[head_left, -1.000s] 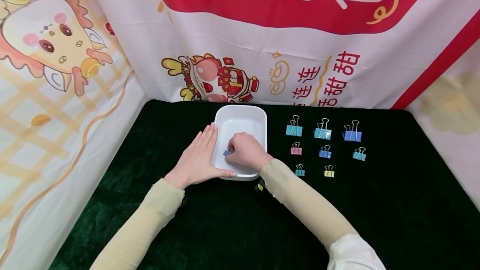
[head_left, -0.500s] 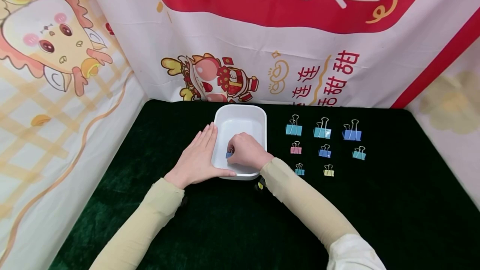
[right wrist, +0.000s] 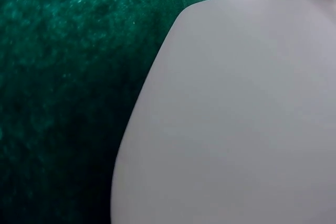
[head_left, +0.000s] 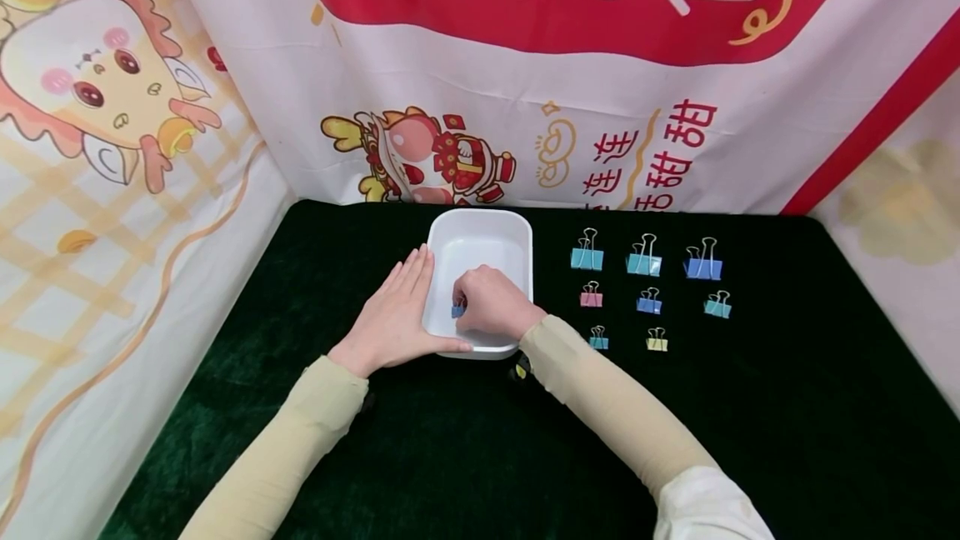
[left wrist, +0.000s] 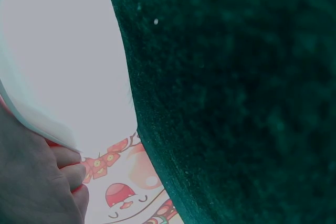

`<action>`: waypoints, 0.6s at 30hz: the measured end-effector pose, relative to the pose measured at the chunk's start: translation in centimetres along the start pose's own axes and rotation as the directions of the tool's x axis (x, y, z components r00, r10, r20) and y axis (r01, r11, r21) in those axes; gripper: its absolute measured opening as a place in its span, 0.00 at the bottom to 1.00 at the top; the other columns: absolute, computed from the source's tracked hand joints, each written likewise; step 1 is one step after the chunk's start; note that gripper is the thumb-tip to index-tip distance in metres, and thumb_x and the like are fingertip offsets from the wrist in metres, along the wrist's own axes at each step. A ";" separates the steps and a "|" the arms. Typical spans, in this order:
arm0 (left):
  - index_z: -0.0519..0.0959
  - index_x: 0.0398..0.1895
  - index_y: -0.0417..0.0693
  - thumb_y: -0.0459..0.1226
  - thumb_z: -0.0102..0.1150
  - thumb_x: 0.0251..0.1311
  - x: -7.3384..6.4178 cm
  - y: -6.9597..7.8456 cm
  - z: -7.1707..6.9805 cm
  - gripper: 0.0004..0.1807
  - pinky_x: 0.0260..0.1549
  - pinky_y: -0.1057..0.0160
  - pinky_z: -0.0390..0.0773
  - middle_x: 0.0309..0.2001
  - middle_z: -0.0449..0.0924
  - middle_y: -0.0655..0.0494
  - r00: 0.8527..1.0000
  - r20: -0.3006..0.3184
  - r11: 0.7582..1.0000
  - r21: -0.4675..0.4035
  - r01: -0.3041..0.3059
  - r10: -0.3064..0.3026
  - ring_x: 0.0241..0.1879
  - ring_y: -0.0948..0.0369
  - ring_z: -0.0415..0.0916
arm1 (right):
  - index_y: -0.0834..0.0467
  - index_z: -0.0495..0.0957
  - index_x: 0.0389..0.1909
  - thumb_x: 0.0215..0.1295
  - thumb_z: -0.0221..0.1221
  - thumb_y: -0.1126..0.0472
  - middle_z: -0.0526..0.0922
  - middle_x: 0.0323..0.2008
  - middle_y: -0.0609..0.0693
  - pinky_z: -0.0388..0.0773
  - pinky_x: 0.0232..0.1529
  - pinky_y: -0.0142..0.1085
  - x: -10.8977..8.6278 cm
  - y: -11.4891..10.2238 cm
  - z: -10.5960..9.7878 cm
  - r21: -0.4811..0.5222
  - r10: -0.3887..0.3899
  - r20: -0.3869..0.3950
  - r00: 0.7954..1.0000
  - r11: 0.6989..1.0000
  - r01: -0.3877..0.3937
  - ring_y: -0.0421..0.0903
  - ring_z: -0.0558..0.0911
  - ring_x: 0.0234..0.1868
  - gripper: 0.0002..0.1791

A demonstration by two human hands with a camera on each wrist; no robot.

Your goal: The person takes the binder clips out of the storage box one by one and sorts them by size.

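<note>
A white tray with rounded corners stands in the middle of the table. My left hand lies along its left side with straight fingers, the thumb reaching across the near rim. Inside the tray, my right hand pinches a small blue binder clip low over the tray floor. Most of that clip is hidden by the fingers, and I cannot tell whether it touches the floor. The left wrist view shows the back of my left hand against the white tray wall.
Right of the tray, binder clips lie in rows on the dark green cloth. Large teal and blue clips form the back row; a pink clip and others sit in the middle, with a yellow clip in front. A printed curtain hangs behind.
The small blue clip has shifted slightly right and in under the right fingers, showing less than a second ago. My left hand and the tray stay put.
</note>
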State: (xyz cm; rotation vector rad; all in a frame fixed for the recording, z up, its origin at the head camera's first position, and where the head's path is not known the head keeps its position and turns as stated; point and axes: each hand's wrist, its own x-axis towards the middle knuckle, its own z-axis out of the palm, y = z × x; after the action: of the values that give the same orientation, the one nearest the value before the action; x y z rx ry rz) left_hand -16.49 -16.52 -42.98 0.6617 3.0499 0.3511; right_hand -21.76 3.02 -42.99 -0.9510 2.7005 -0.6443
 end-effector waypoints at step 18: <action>0.38 0.83 0.44 0.83 0.52 0.42 -0.1 0.0 -0.2 0.77 0.75 0.51 0.38 0.82 0.32 0.50 1.000 -0.010 0.999 -0.045 -0.002 0.001 0.80 0.54 0.31 | 0.55 0.88 0.36 0.55 0.75 0.59 0.85 0.29 0.42 0.79 0.37 0.29 -1.4 -0.3 -3.0 0.067 -0.029 -0.144 0.989 0.997 0.039 0.38 0.79 0.30 0.09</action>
State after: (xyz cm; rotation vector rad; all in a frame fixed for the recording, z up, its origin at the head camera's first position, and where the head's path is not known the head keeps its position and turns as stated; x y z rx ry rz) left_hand -16.40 -16.55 -42.82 0.6621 3.0404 0.4235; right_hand -21.52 4.71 -40.12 -0.9703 2.7688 -0.8386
